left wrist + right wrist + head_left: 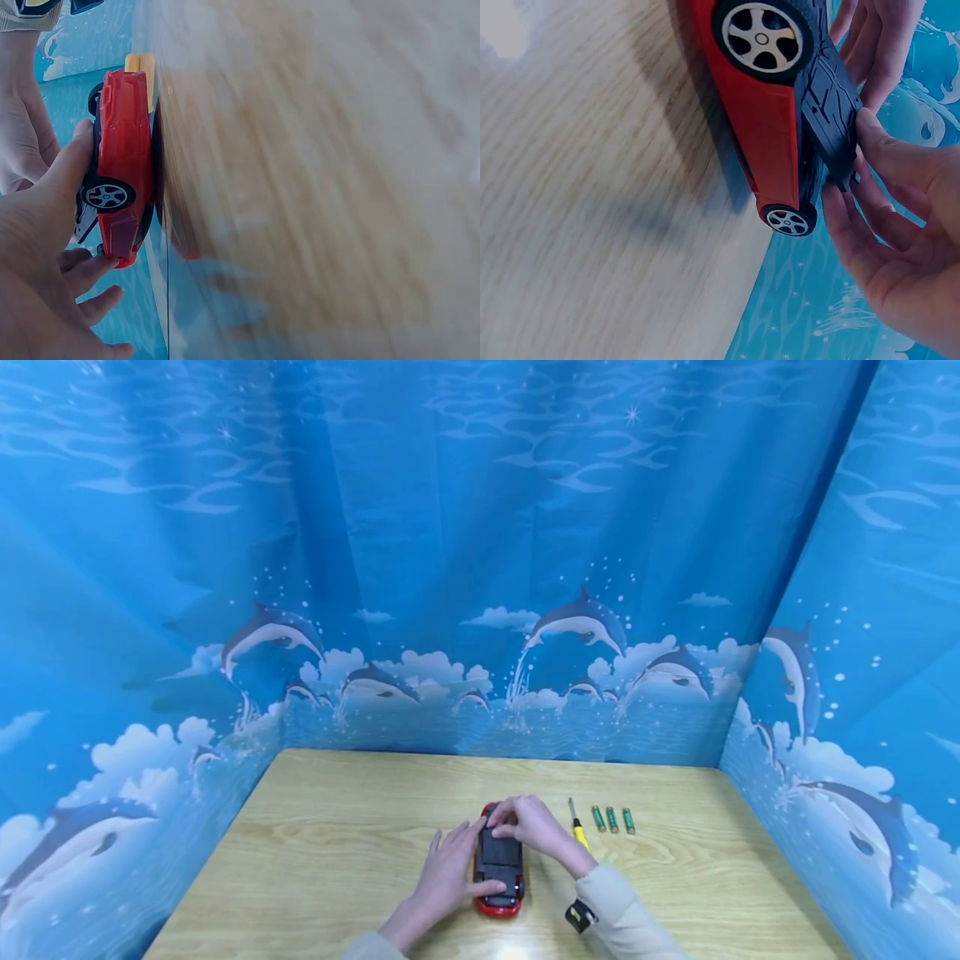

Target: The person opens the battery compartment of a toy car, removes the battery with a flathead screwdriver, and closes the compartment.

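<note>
A red toy car (pixel 499 909) lies wheels-up on the wooden table, its black underside facing the ceiling. My left hand (pixel 447 870) holds it from the left side, thumb across the near part of the underside and index finger at the far end. The thumb and fingers of my right hand (pixel 907 202) pinch the edge of a black battery cover (pixel 831 124) on the underside. That cover stands tilted, one end raised off the car. What lies beneath it is hidden.
Right of the car lies a screwdriver (pixel 578 831) with a yellow handle. Beyond it, three green batteries (pixel 612 820) lie in a row. A blue dolphin-print curtain (pixel 420 568) encloses the table (pixel 337 827) at the back and sides.
</note>
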A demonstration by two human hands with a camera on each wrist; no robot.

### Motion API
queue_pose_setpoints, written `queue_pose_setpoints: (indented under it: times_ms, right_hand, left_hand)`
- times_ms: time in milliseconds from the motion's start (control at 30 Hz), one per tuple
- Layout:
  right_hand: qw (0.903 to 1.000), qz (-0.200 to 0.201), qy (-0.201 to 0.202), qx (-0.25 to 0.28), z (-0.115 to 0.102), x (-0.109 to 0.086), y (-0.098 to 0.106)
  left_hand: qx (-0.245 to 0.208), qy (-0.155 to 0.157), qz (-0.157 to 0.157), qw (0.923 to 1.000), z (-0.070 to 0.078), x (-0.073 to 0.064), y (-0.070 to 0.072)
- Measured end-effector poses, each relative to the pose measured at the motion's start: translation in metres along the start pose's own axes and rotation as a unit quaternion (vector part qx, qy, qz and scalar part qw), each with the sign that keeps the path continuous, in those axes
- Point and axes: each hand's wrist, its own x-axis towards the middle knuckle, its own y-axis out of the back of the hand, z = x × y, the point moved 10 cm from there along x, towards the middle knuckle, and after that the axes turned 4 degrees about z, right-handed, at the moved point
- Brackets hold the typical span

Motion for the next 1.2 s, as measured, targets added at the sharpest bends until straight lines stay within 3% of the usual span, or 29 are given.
queue_pose_setpoints:
  times_ms: [167, 367, 600, 967, 1200]
  right_hand:
    - [0.9998, 0.0, 0.006, -0.018, 0.0, -0.001, -0.001]
    - [0.9966, -0.018, 0.047, -0.065, -0.004, -0.005, -0.006]
    - [0.9967, -0.032, 0.054, -0.05, -0.003, -0.012, -0.007]
    - [0.9994, -0.004, 0.034, 0.012, 0.007, -0.015, -0.008]
    - [0.9982, 0.011, 0.052, -0.029, 0.001, -0.018, -0.005]
  left_hand:
    - [0.005, -0.003, 0.004, 1.0, 0.002, 0.001, 0.003]
    - [-0.005, 0.013, -0.01, 0.9999, 0.001, 0.001, 0.002]
    - [-0.015, 0.029, -0.024, 0.9992, -0.002, 0.002, -0.001]
    - [-0.013, 0.034, -0.03, 0.9989, -0.002, 0.004, -0.003]
    - [-0.002, 0.023, -0.026, 0.9994, 0.001, 0.003, 0.0]
